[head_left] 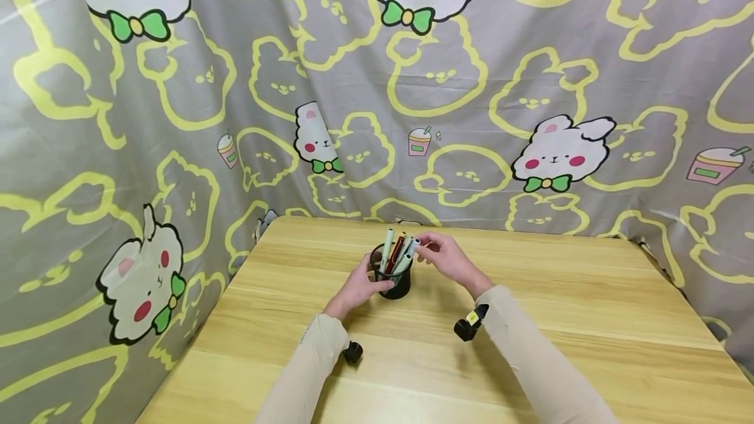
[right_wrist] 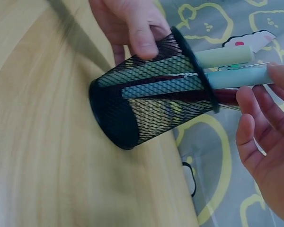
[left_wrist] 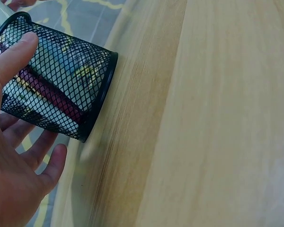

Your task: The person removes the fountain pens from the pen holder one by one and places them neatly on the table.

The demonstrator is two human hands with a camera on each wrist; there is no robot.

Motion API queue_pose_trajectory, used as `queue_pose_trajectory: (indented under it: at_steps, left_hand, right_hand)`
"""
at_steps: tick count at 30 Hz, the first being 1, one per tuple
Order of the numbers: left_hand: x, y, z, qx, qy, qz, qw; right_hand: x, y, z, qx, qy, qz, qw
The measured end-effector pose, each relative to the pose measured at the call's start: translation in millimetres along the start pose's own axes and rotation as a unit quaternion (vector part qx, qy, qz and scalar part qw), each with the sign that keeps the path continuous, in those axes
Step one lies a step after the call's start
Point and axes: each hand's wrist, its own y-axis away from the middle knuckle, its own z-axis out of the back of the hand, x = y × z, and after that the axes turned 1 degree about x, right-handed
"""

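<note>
A cloth backdrop (head_left: pixel 530 64), grey with yellow outlines and white cartoon rabbits wearing green bows, hangs behind and to both sides of a light wooden table (head_left: pixel 589 319). It drapes down to the table's far edge and along its left edge.

Two arms in beige sleeves (head_left: pixel 530 352) reach in from the near edge, each with a small black camera strapped at the wrist.

A black mesh pen cup (head_left: pixel 396 283) stands on the table toward the far edge, roughly midway between the left and right edges. The wrist views show its open wire lattice and solid round base resting on the wood.

The left hand (head_left: pixel 360 286) wraps the cup from the left side, thumb pressed on the mesh near the rim and fingers curled round the far side, so it has a firm hold of the cup.

The right hand (head_left: pixel 448 257) is at the cup's mouth, its thumb and fingertips closing in a light pinch on the top end of a pale green pen (right_wrist: pixel 239 77) that sticks out of the cup; the other fingers are loosely bent.

Several other pens (head_left: pixel 394 250) stand in the cup: another pale green one, a dark red one, and a thin one with a metal clip.
</note>
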Motion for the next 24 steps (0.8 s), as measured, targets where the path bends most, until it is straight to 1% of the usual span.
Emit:
queue_pose_trajectory:
  at_steps: [3, 9, 14, 19, 21, 24]
  left_hand:
    - [0.6, -0.2, 0.1, -0.002, 0.004, 0.001, 1.0]
    - [1.3, 0.2, 0.5, 0.001, 0.011, -0.007, 0.9999]
    - [2.1, -0.5, 0.8, 0.002, 0.015, -0.008, 0.9999]
    - [1.8, -0.4, 0.4, 0.014, 0.042, -0.014, 0.9989]
    - [-0.7, 0.9, 0.7, 0.02, 0.052, -0.017, 0.9983]
    - [-11.5, 7.5, 2.3, 0.027, 0.052, -0.021, 0.9981]
  right_hand:
    - [3, -1, 5, -0.008, -0.007, 0.004, 1.0]
    - [13, -2, 14, -0.019, -0.026, -0.008, 0.999]
    - [21, -3, 23, -0.025, -0.053, 0.002, 0.998]
    - [26, -1, 29, -0.043, -0.076, 0.007, 0.996]
    - [27, 1, 31, -0.054, -0.084, 0.014, 0.995]
    - [27, 2, 35, -0.071, -0.097, 0.03, 0.992]
